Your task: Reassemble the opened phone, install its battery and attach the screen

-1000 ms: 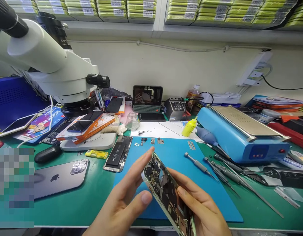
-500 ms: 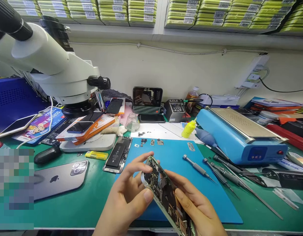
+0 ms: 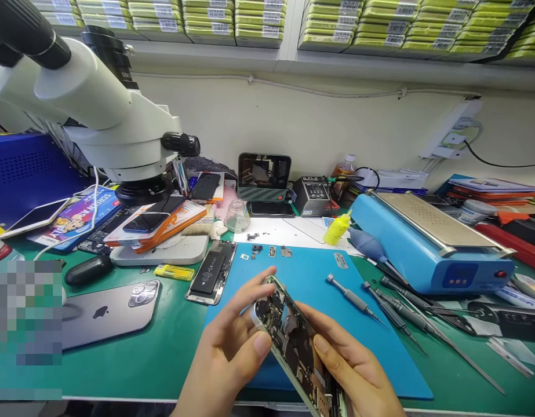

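Note:
Both my hands hold an opened phone frame (image 3: 293,341) with its circuit boards showing, tilted over the blue mat (image 3: 319,272). My left hand (image 3: 226,356) grips the frame's top corner, thumb on the near edge and fingers curled over the far edge. My right hand (image 3: 358,373) cradles the lower part from the right, fingers pressed along its side. Small loose parts and screws (image 3: 267,251) lie at the mat's far edge.
A white microscope (image 3: 88,110) looms at left. A grey phone (image 3: 106,313) lies face down and a battery (image 3: 211,271) lies near the mat. Screwdrivers (image 3: 354,298) and tweezers lie right of the mat. A blue heating machine (image 3: 428,243) stands at right. A yellow bottle (image 3: 335,229) stands behind.
My left hand's fingers, stretched out a second ago, have curled over the top edge of the phone frame. The frame has stayed in nearly the same place.

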Demonstrator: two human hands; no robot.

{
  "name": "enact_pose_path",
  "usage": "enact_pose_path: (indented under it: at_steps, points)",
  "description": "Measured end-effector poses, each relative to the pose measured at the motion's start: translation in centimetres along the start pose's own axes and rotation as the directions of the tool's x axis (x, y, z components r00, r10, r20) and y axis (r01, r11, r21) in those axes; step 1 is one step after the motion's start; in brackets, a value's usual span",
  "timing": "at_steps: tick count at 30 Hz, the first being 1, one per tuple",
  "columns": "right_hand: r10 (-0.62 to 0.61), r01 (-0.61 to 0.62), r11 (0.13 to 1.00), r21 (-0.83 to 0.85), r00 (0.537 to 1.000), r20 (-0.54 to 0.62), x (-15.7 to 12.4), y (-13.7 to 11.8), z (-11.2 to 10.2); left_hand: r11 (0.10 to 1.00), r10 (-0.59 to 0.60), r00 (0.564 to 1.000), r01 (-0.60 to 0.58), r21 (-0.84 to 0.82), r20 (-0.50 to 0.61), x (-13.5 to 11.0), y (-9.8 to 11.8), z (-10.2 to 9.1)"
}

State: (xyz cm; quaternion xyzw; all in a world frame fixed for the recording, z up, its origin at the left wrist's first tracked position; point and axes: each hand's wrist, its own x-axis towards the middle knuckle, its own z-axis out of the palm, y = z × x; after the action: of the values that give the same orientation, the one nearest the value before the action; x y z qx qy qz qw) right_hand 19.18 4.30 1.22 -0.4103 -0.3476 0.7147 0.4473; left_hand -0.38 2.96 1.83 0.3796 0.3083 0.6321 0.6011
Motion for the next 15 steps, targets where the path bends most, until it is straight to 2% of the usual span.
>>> enact_pose_path:
  at_steps: [9,15]
  points:
    - [0.021,-0.020,0.999,0.035,1.000,-0.018,-0.10,-0.30,0.19,1.000,0.024,1.000,-0.024,0.017,0.002,-0.26,-0.45,-0.05]
    - [0.020,-0.018,0.999,0.040,0.999,-0.041,-0.25,-0.14,0.15,0.997,0.064,0.994,-0.061,-0.040,0.084,-0.22,-0.56,-0.36]
